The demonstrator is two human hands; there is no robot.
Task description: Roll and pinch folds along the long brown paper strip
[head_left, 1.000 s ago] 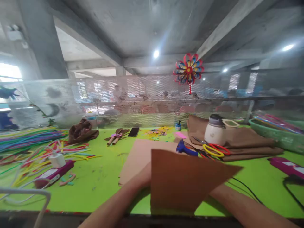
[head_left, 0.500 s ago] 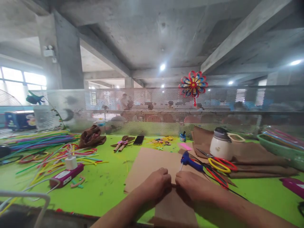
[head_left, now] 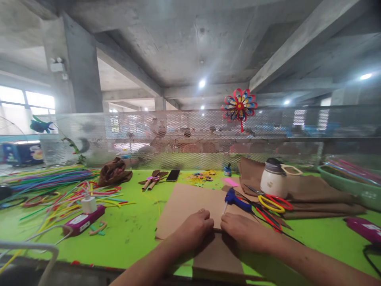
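Observation:
My left hand (head_left: 193, 229) and my right hand (head_left: 241, 231) meet over a brown sheet (head_left: 218, 258) lying at the near edge of the green table (head_left: 133, 230). Both hands have curled fingers pinching the sheet's far edge, knuckles almost touching. A larger tan cardboard sheet (head_left: 186, 202) lies flat just beyond them. A blue glue gun (head_left: 236, 199) rests right behind my right hand.
Red and yellow scissors (head_left: 272, 203) lie by a white jar (head_left: 273, 179) on folded brown cloth (head_left: 315, 190). Colourful sticks (head_left: 53, 186) and a purple power strip (head_left: 83, 220) are at left. A green basket (head_left: 351, 186) sits at right. A mesh screen (head_left: 190, 135) backs the table; people sit behind it.
A second ago I held the brown sheet up in front of me. It now lies flat on the table with both hands pinching its far edge; little has moved in the last half second.

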